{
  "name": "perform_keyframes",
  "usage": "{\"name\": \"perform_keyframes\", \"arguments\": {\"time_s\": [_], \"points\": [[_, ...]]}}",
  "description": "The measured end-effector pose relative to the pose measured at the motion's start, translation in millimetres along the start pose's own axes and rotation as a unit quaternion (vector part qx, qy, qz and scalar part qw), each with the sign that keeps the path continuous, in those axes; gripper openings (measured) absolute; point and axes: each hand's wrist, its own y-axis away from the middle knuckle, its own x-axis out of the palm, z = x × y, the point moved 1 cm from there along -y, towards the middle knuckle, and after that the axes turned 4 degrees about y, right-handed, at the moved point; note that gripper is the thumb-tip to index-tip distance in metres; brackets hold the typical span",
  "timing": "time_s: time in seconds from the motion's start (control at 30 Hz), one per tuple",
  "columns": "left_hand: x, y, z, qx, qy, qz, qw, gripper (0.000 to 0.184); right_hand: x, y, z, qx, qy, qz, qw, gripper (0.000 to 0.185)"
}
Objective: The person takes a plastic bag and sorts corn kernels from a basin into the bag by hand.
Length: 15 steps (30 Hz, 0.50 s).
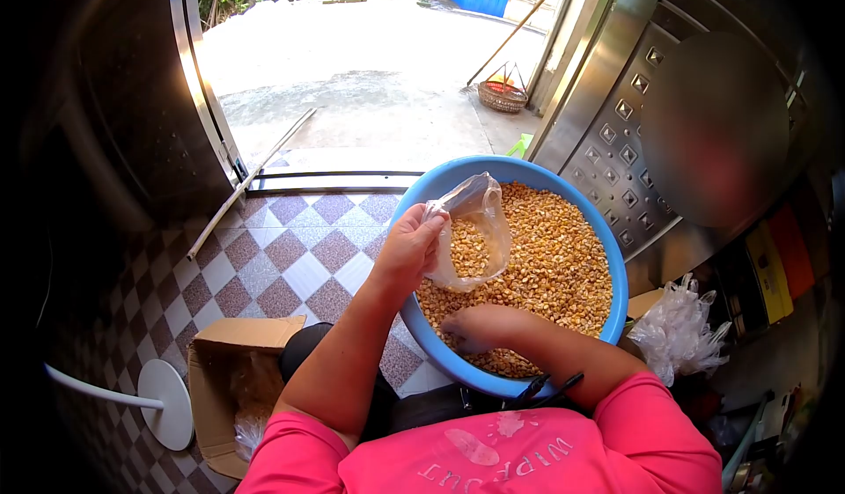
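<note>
A large blue basin (619, 274) full of yellow corn kernels (559, 256) stands in front of me. My left hand (415, 240) pinches the rim of a clear plastic bag (495, 221) over the basin's left side; the bag's mouth gapes and kernels show in it. Below the bag, my right hand (475, 328) is down at the kernels near the basin's front edge. Its fingers are blurred and partly hidden in the corn, so what they hold cannot be made out.
An open cardboard box (211, 397) with plastic bags inside stands at lower left, beside a round white base (165, 406). White plastic bags (678, 327) lie right of the basin. A pole (255, 181) lies by the doorway; a wicker basket (503, 98) stands outside.
</note>
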Motion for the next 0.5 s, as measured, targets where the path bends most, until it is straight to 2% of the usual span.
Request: {"name": "perform_keyframes", "arguments": {"time_s": [0.07,0.2,0.3,0.37,0.4,0.47,0.5], "points": [[0.3,0.4,-0.4,-0.001,-0.001,-0.002,1.000,0.006,1.1,0.3,0.8,-0.010,0.002,-0.004,1.000,0.023],[-1.6,-1.2,0.7,0.000,0.001,0.005,1.000,0.006,-0.8,2.7,-3.1,-0.013,-0.025,0.030,0.999,0.021],[-1.7,-0.8,-0.1,-0.002,-0.002,0.011,1.000,0.007,13.6,-6.2,-24.0,-0.049,-0.090,0.037,0.994,0.024],[-2.4,-0.7,0.1,-0.004,-0.005,0.016,1.000,0.007,7.3,-2.0,-26.1,-0.078,-0.187,0.010,0.979,0.024],[-3.2,-1.3,1.0,-0.001,-0.005,0.017,1.000,0.008,2.4,2.1,-27.7,-0.077,-0.187,0.011,0.979,0.024],[-4.6,-2.1,2.2,0.002,-0.006,0.017,1.000,0.008,-18.2,17.3,-23.5,-0.072,-0.304,0.025,0.950,0.019],[-5.2,-2.4,2.5,0.004,-0.007,0.019,1.000,0.008,-22.1,20.4,-26.6,-0.072,-0.304,0.026,0.950,0.019]]}}
